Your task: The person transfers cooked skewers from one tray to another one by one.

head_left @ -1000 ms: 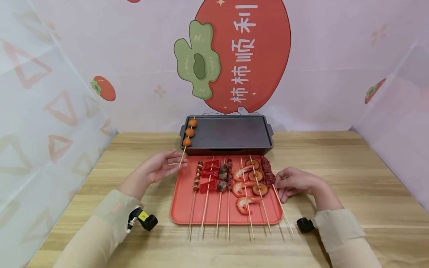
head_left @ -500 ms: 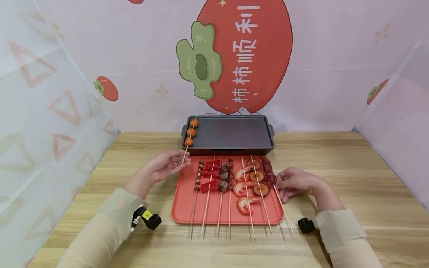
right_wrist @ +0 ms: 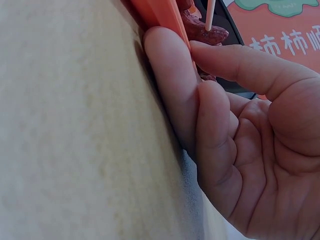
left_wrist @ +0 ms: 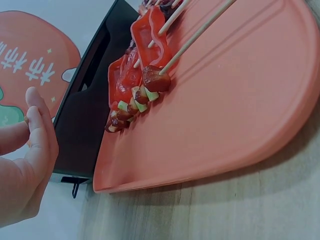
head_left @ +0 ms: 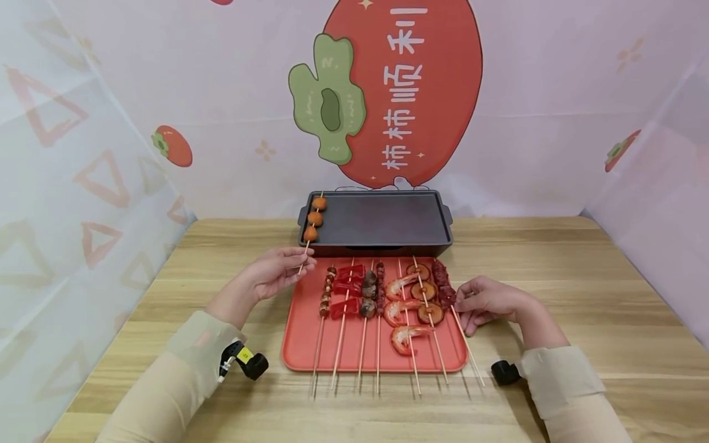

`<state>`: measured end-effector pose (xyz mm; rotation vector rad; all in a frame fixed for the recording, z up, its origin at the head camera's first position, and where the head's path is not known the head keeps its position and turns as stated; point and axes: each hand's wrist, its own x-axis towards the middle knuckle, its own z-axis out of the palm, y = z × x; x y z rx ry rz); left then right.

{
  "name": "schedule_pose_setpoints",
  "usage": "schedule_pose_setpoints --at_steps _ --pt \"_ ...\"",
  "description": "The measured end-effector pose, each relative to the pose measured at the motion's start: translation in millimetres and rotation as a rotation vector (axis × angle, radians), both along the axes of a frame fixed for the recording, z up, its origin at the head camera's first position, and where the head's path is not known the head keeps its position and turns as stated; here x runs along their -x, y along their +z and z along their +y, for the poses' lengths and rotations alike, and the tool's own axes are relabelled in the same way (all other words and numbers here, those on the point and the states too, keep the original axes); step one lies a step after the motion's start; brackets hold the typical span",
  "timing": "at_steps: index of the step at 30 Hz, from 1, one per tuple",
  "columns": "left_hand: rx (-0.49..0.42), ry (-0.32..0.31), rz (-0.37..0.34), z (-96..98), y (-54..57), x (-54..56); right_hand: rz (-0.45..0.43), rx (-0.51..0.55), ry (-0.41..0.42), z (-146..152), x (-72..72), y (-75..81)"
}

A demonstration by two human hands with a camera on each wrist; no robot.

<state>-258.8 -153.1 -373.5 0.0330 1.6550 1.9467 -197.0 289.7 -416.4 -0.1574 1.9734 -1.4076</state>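
Note:
My left hand (head_left: 271, 274) pinches the bare stick of a skewer of orange balls (head_left: 315, 219) between thumb and fingers. The balls lie along the left end of a dark grill pan (head_left: 382, 218). In the left wrist view that hand (left_wrist: 27, 165) hides most of the stick. With thumb above and fingers beneath, my right hand (head_left: 493, 303) grips the right rim of a coral tray (head_left: 301, 344). Its thumb is beside a dark red meat skewer (head_left: 443, 286), the rightmost on the tray. The right wrist view shows the fingers under the tray's edge (right_wrist: 167, 15).
On the tray lie skewers of red pieces (head_left: 346, 289), shrimp (head_left: 410, 338), mushroom slices (head_left: 429, 314) and others, several sticks overhanging its front edge. The pan stands directly behind, against a printed cloth backdrop (head_left: 232, 123). Wooden tabletop (head_left: 221, 400) surrounds the tray.
My left hand has shifted slightly right and up along the stick, its thumb and fingers drawing closer together. The orange-ball skewer moves barely at all. My right hand stays at the tray rim.

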Motion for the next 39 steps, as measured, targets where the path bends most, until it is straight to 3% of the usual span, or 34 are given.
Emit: schedule_pose_setpoints --at_steps 29,39 --pt "0.006 0.058 0.06 9.9 6.3 -5.5 0.003 -0.004 0.007 0.1 -0.2 0.8" --pt "-0.087 0.076 0.026 9.0 10.4 -8.0 -0.001 -0.001 0.01 0.5 1.4 0.3"
